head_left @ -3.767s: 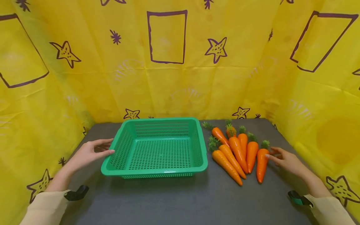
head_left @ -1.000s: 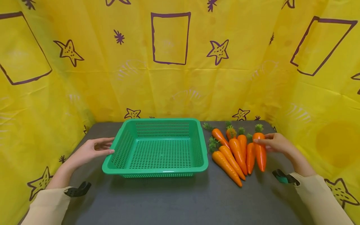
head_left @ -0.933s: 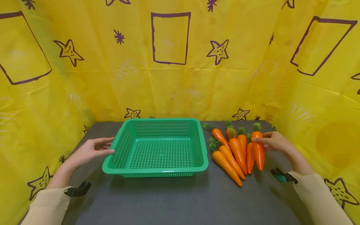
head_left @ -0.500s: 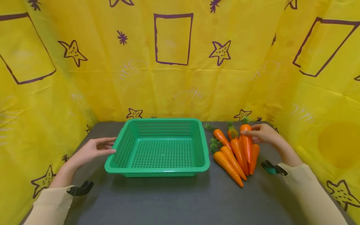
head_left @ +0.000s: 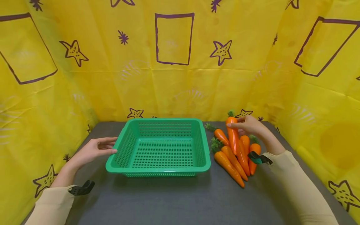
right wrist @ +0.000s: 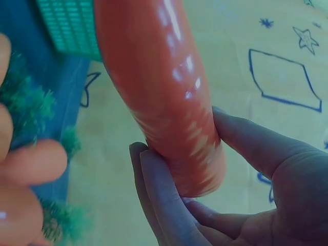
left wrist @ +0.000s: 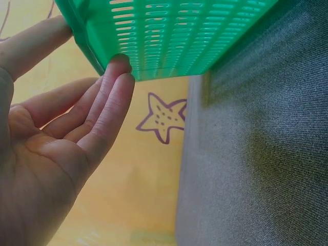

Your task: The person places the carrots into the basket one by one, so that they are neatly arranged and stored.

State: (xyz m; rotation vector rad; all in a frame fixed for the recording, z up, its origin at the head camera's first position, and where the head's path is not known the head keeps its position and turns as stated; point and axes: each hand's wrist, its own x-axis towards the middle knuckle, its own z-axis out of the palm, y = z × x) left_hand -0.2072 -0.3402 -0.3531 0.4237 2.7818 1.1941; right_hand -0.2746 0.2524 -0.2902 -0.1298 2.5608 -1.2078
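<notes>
A green perforated plastic basket stands on the dark tabletop. My left hand touches its left rim with the thumb tip and fairly straight fingers; in the left wrist view, the fingertips meet the outer wall beneath the rim. In my right hand, thumb and fingers pinch a glossy orange carrot near its thick end, leafy tuft up and point down. It hangs over several other carrots right of the basket. In the right wrist view, the held carrot fills the middle.
Yellow cloth with drawn stars and frames encloses the back and both sides. The dark tabletop extends in front of the basket. Right of the pile, another carrot lies partly behind the right wrist strap.
My right hand has taken hold of the rightmost carrot, raised it and carried it left over the pile. My left hand has stayed at the basket's rim.
</notes>
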